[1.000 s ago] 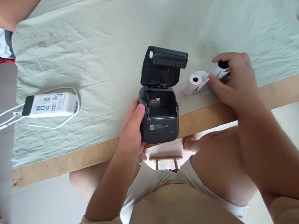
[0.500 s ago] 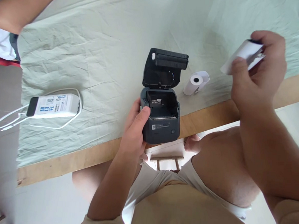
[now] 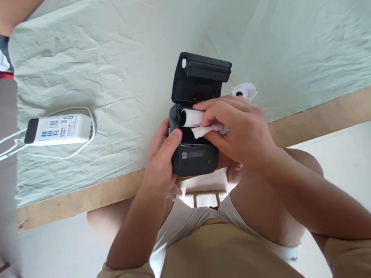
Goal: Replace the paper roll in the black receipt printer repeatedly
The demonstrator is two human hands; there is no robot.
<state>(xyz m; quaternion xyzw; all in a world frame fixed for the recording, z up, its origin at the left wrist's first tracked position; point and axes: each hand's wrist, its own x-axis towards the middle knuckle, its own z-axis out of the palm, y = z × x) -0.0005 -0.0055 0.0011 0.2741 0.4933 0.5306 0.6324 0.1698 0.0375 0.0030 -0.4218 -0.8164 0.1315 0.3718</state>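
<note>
While the black printer (image 3: 195, 162) faces the person, its front panel shows a white square with a small dark symbol, a line of print too small to read, and a round power mark at the right. On the white power strip (image 3: 60, 130) at the left, large blue characters stand beside smaller dark print; they look Chinese, though they are too soft to read surely.

Half a second ago, the right hand (image 3: 241, 125) held the white paper roll (image 3: 193, 118) out to the right, well apart from the printer; now the roll is at the open compartment, its dark-cored end near the left wall. The lid (image 3: 204, 79) is up as before, and the left hand (image 3: 162, 158) keeps its place. The second roll (image 3: 245, 92), fully visible then, is now partly hidden behind the right hand.

The left hand grips the printer's left side, thumb on the front rim. The right hand pinches the roll and its loose, torn paper end (image 3: 201, 130) between fingers and thumb, to the right of the left hand. Whether the roll touches the compartment floor, I cannot tell.
</note>
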